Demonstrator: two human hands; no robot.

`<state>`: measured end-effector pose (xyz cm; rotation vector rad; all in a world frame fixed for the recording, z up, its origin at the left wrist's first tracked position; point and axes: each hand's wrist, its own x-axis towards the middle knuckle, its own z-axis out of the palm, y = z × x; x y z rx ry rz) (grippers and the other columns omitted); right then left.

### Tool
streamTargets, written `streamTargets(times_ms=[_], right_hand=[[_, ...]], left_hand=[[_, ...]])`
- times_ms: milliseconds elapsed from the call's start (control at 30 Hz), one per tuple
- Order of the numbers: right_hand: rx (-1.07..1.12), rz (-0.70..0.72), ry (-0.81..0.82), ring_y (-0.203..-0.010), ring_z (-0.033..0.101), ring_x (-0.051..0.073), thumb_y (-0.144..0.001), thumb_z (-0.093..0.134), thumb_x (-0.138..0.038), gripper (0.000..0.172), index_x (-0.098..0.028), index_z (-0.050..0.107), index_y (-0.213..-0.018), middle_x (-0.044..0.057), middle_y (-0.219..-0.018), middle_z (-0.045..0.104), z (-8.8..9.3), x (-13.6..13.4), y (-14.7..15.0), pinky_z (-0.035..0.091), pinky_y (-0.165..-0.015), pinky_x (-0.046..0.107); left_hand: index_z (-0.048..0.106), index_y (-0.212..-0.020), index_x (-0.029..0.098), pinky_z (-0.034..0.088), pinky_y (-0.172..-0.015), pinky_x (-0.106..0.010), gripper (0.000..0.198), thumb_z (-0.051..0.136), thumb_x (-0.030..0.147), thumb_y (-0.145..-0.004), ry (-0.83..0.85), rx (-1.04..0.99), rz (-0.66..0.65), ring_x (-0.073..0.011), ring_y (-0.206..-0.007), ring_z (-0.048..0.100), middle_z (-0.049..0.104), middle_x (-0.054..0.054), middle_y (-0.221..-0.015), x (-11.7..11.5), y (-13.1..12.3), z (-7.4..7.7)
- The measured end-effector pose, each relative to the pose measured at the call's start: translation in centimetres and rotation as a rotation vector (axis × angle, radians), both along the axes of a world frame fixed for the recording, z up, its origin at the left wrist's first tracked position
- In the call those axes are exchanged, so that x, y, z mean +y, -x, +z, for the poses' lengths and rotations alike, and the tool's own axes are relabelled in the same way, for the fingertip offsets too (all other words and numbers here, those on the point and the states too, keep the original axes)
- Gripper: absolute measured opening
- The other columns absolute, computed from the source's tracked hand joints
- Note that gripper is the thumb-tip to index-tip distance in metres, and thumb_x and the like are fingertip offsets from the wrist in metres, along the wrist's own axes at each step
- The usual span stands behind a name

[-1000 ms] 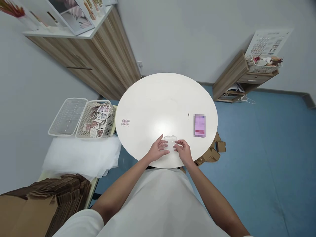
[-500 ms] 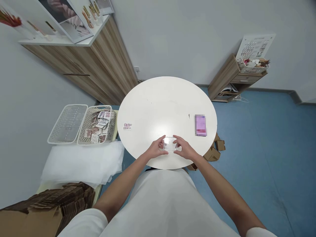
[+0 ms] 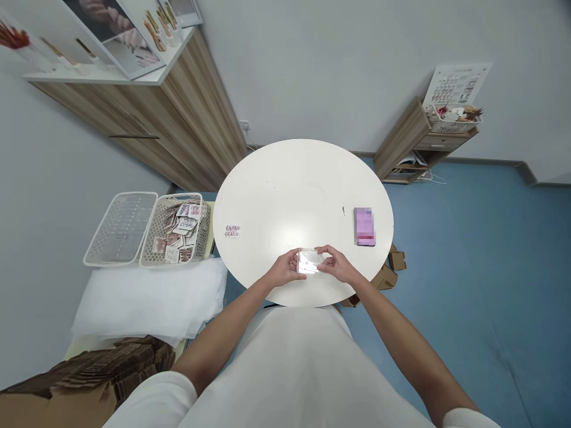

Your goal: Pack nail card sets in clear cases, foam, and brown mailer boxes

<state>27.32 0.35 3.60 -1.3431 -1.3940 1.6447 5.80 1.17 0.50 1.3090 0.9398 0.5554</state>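
A small clear plastic box (image 3: 308, 261) is held between my two hands over the near part of the white round table (image 3: 294, 178). My left hand (image 3: 285, 268) grips its left side, thumb at the near edge and fingers at the far edge. My right hand (image 3: 335, 264) has its fingers on the right side of the box, at the far and near right corners. To the left on the table lies a small card with nail designs (image 3: 232, 231). A pink-purple item (image 3: 364, 226), blurred by pixels, lies on the right.
Left of the table stand a white basket of cards (image 3: 178, 232), another basket of clear pieces (image 3: 122, 229), white sheets (image 3: 151, 297) and folded brown cardboard (image 3: 102, 368). Cardboard boxes (image 3: 386, 276) sit on the floor at right. Cabinets stand behind.
My right hand has shifted its grip, its thumb now pressed nearer the box's right corner and fingers drawn closer together. The view has shifted slightly.
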Motion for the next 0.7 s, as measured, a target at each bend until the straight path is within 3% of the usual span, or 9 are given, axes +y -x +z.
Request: streamTargets(times_ms=[133,333,433,533,700], right_hand=[[-0.029,-0.061,0.103,-0.060,0.058,0.010,-0.075,0.050,-0.048,0.030,-0.023,0.051,-0.091,0.000,-0.089,0.056,-0.1,1.7,0.2,0.049,-0.056,0.027],[-0.380,0.013,-0.046,-0.065,0.060,0.012,-0.083,0.041,-0.039,0.019,-0.024,0.048,-0.089,-0.002,-0.080,0.058,-0.4,2.3,0.8,0.044,-0.059,0.026],[-0.528,0.037,-0.106,-0.065,0.061,0.014,-0.085,0.038,-0.033,0.015,-0.024,0.048,-0.091,-0.002,-0.076,0.058,-0.2,2.0,1.1,0.041,-0.058,0.025],[-0.545,0.049,-0.173,-0.070,0.059,0.014,-0.084,0.038,-0.030,0.015,-0.025,0.050,-0.092,0.000,-0.080,0.059,-0.4,1.9,1.3,0.041,-0.062,0.026],[-0.460,-0.052,-0.175,-0.070,0.057,0.013,-0.079,0.045,-0.032,0.014,-0.021,0.054,-0.084,0.002,-0.088,0.057,-1.8,2.9,1.6,0.044,-0.066,0.028]], left_hand=[[0.036,-0.129,0.023,0.048,-0.068,-0.030,0.083,0.075,0.026,-0.056,0.051,-0.013,0.023,-0.0122,-0.075,0.053,0.051,-0.002,-0.088,0.0,0.0,-0.7],[0.026,-0.134,0.026,0.047,-0.067,-0.028,0.083,0.070,0.024,-0.063,0.099,0.008,0.090,-0.0101,-0.075,0.053,0.052,-0.006,-0.101,-0.3,0.2,-1.2],[0.036,-0.127,0.022,0.047,-0.068,-0.028,0.066,0.065,0.024,-0.067,0.170,0.040,0.220,-0.0095,-0.071,0.055,0.054,-0.006,-0.097,-0.8,0.1,-1.5],[0.055,-0.101,0.017,0.046,-0.068,-0.028,0.036,0.065,0.024,-0.067,0.171,0.151,0.339,-0.0093,-0.065,0.056,0.057,-0.004,-0.085,-1.3,0.0,-2.0],[0.061,-0.082,0.016,0.046,-0.074,-0.030,0.018,0.063,0.024,-0.066,0.093,0.234,0.414,-0.0126,-0.071,0.057,0.061,-0.004,-0.079,-1.5,0.0,-2.9]])
